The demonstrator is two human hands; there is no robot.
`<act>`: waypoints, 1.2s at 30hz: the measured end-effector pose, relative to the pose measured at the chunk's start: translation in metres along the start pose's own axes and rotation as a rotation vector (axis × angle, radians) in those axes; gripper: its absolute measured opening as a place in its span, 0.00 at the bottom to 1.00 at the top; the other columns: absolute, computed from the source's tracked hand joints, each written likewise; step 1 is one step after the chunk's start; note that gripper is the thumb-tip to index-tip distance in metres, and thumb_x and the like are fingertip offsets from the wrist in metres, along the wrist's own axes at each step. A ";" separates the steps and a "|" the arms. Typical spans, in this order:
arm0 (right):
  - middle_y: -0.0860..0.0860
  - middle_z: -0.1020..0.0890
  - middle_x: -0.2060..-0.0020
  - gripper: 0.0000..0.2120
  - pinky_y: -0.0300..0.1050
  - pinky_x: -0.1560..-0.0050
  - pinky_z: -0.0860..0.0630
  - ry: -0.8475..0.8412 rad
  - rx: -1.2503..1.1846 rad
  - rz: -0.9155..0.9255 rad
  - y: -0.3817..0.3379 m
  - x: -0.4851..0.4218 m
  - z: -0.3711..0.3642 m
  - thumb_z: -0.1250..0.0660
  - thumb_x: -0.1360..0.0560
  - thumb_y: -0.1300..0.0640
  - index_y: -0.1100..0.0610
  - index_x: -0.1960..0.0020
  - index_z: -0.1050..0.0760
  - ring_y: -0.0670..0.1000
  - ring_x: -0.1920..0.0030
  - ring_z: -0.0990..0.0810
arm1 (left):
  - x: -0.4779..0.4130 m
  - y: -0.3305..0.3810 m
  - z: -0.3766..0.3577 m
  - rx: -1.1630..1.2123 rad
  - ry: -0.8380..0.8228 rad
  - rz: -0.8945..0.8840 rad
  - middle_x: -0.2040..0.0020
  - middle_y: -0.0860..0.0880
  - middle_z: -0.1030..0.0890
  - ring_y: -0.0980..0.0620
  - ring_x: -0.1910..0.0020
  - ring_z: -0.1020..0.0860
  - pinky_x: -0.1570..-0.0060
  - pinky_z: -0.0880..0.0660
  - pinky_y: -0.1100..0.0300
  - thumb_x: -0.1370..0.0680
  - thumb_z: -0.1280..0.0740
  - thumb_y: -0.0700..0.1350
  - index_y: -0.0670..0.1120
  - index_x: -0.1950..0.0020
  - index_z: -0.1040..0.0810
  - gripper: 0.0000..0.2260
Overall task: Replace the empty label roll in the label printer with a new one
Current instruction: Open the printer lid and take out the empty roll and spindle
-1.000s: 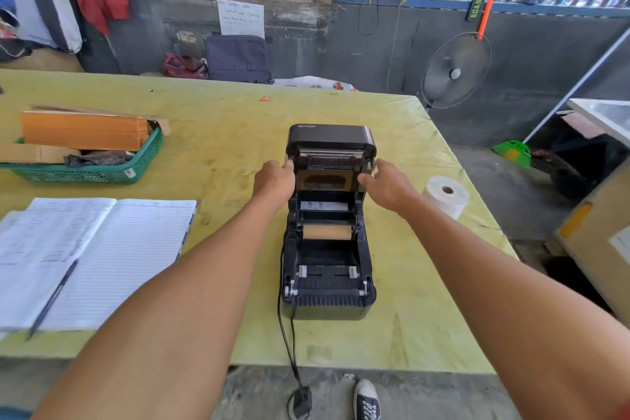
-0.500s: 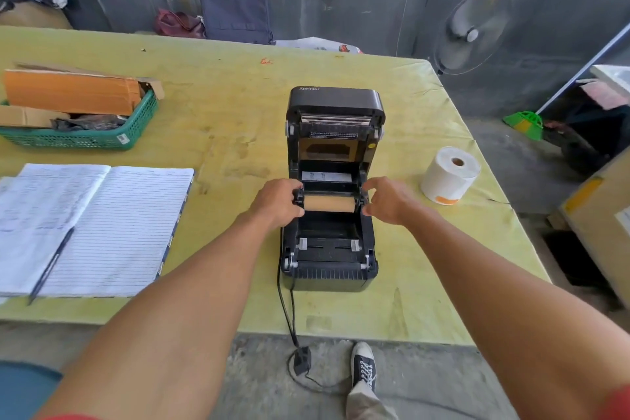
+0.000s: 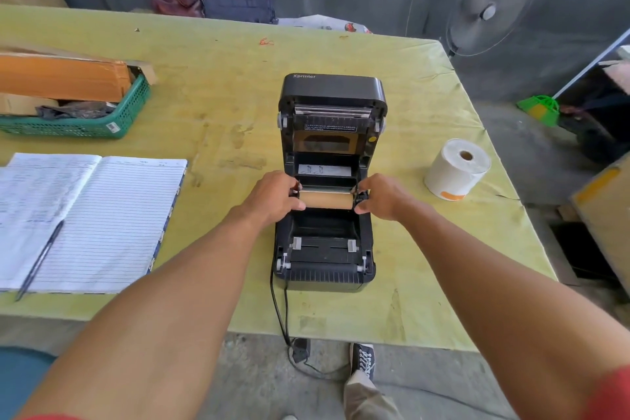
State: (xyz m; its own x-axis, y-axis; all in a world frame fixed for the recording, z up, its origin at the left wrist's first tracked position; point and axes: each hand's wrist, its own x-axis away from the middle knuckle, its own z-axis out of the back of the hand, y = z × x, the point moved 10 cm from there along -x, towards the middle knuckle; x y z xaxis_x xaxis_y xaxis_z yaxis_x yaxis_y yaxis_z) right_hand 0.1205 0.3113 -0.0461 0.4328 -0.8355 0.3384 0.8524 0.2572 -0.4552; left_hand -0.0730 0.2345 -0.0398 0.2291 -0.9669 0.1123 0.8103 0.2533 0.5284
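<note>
Brown cardboard core (image 3: 326, 199) sits across the open printer (image 3: 327, 181) bay. Left hand (image 3: 272, 196) and right hand (image 3: 383, 196) pinch its ends, fingers closed. Step: pulling the spent core. Next: lift it clear, then fetch new roll (image 3: 456, 169) on bench (image 3: 221, 78), right.

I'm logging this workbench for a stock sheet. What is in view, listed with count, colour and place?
Black label printer: 1, lid open, table centre.
Brown cardboard empty core: 1, in printer bay.
White new label roll: 1, right of printer.
Open lined notebook: 1, white, table left.
Dark pen: 1, on notebook.
Green plastic basket: 1, far left, holding cardboard.
Grey standing fan: 1, behind table.
Yellow-green table: 1.
Hands: left and right, at the core's ends.
</note>
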 end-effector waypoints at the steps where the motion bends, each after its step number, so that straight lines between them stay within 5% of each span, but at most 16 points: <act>1: 0.57 0.19 0.37 0.24 0.43 0.48 0.31 0.005 -0.015 0.002 0.000 0.000 0.001 0.24 0.27 0.58 0.57 0.32 0.23 0.59 0.38 0.22 | 0.001 0.000 0.002 0.011 0.006 -0.003 0.50 0.44 0.18 0.45 0.52 0.20 0.50 0.24 0.51 0.28 0.23 0.45 0.42 0.45 0.16 0.14; 6: 0.58 0.16 0.49 0.18 0.51 0.50 0.21 -0.039 -0.243 -0.036 0.007 0.009 0.017 0.28 0.24 0.59 0.56 0.34 0.21 0.60 0.49 0.18 | 0.007 0.010 0.027 0.153 0.045 -0.049 0.61 0.51 0.20 0.56 0.63 0.24 0.65 0.31 0.61 0.27 0.24 0.48 0.44 0.50 0.15 0.11; 12: 0.52 0.15 0.50 0.13 0.45 0.59 0.20 0.058 -0.614 -0.077 0.003 0.042 0.060 0.30 0.21 0.55 0.55 0.37 0.20 0.49 0.56 0.18 | 0.013 0.028 0.045 0.519 0.009 0.011 0.49 0.44 0.17 0.49 0.52 0.17 0.50 0.19 0.55 0.20 0.32 0.46 0.40 0.41 0.18 0.12; 18: 0.54 0.13 0.49 0.11 0.47 0.56 0.19 0.094 -0.716 -0.078 -0.002 0.082 0.072 0.33 0.19 0.54 0.59 0.42 0.18 0.50 0.56 0.16 | 0.033 0.058 0.025 0.898 -0.056 0.146 0.47 0.40 0.25 0.49 0.59 0.22 0.53 0.18 0.50 0.15 0.44 0.48 0.39 0.37 0.29 0.15; 24: 0.52 0.13 0.55 0.10 0.47 0.57 0.19 0.141 -0.811 -0.111 0.027 0.120 0.062 0.34 0.19 0.56 0.53 0.40 0.18 0.48 0.61 0.17 | 0.061 0.084 -0.008 1.075 -0.109 0.151 0.46 0.42 0.22 0.52 0.66 0.20 0.70 0.24 0.64 0.20 0.33 0.52 0.40 0.38 0.29 0.18; 36: 0.53 0.15 0.57 0.16 0.49 0.54 0.21 0.076 -0.828 -0.256 0.098 0.155 0.037 0.33 0.22 0.49 0.62 0.43 0.20 0.52 0.59 0.19 | 0.076 0.125 -0.078 1.158 -0.159 0.187 0.52 0.41 0.21 0.56 0.69 0.21 0.71 0.24 0.67 0.22 0.29 0.43 0.44 0.44 0.29 0.12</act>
State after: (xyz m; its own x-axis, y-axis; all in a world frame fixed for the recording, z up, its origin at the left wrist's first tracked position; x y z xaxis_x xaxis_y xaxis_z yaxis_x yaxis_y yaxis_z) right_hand 0.2816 0.2249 -0.0074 0.2111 -0.8570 0.4701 0.4203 -0.3546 -0.8352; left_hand 0.0876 0.1950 -0.0308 0.1562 -0.9314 0.3288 -0.2189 0.2920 0.9310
